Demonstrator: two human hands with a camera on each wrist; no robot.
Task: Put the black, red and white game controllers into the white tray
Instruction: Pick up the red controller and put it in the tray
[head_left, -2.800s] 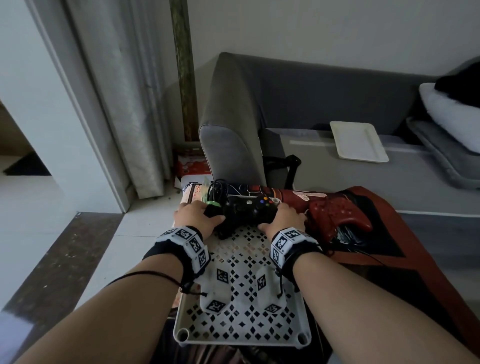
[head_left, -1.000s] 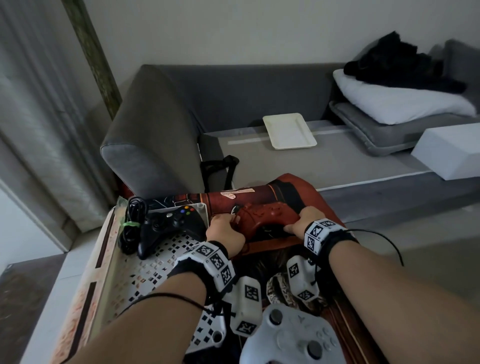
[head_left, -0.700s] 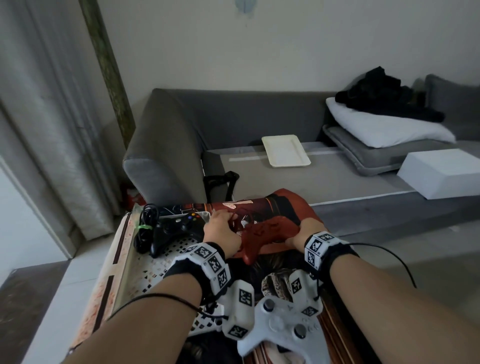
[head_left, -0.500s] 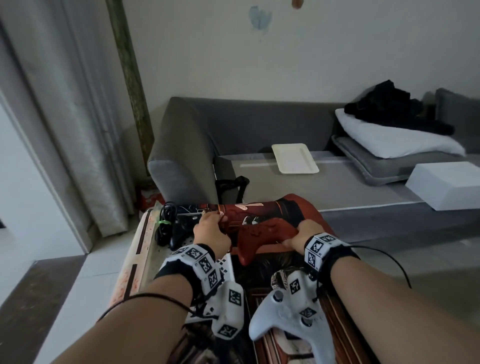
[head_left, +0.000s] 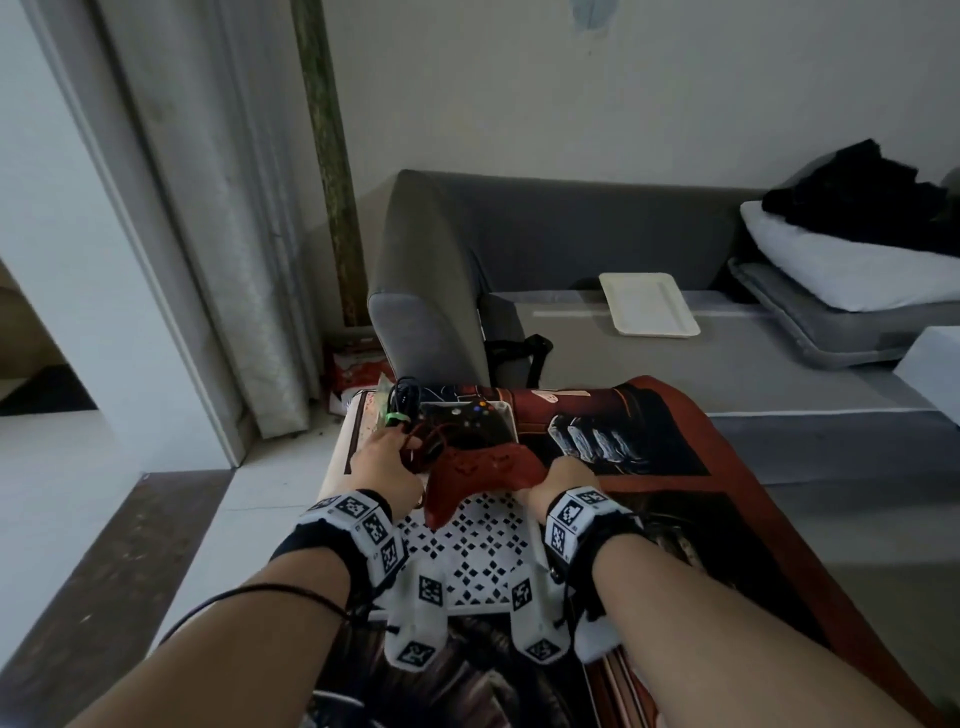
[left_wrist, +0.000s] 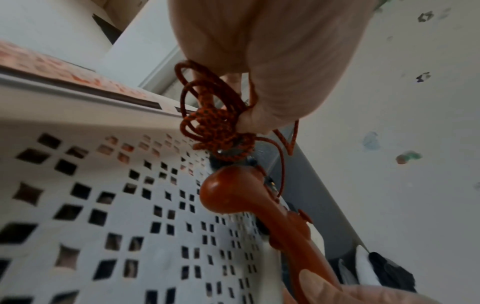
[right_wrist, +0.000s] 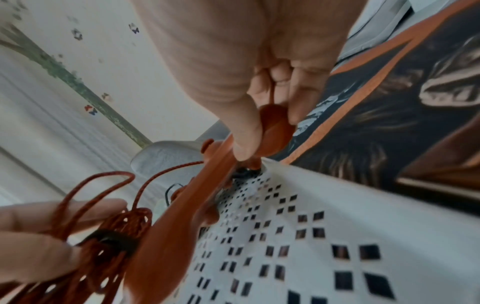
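Over the white perforated tray (head_left: 467, 551) hangs the red controller (head_left: 478, 473), tilted, close to the tray floor. My right hand (head_left: 563, 480) grips its right handle between thumb and fingers (right_wrist: 246, 127). My left hand (head_left: 384, 462) pinches the controller's coiled red cable (left_wrist: 213, 127) beside its left handle (left_wrist: 233, 195). The black controller (head_left: 467, 415) lies at the tray's far end, its black cable bundle (head_left: 402, 397) at the far left corner. A white shape (head_left: 597, 634) under my right forearm is mostly hidden; I cannot tell if it is the white controller.
The tray sits on a red and dark printed mat (head_left: 675, 467). Behind it stands a grey sofa (head_left: 519, 234) with a flat cream tray (head_left: 649, 304), a white pillow (head_left: 857, 275) and black cloth. A curtain (head_left: 234, 208) and tiled floor lie to the left.
Both hands have carried the red controller left from the mat to above the white tray. The view has swung left, and the white controller has dropped out of clear sight.
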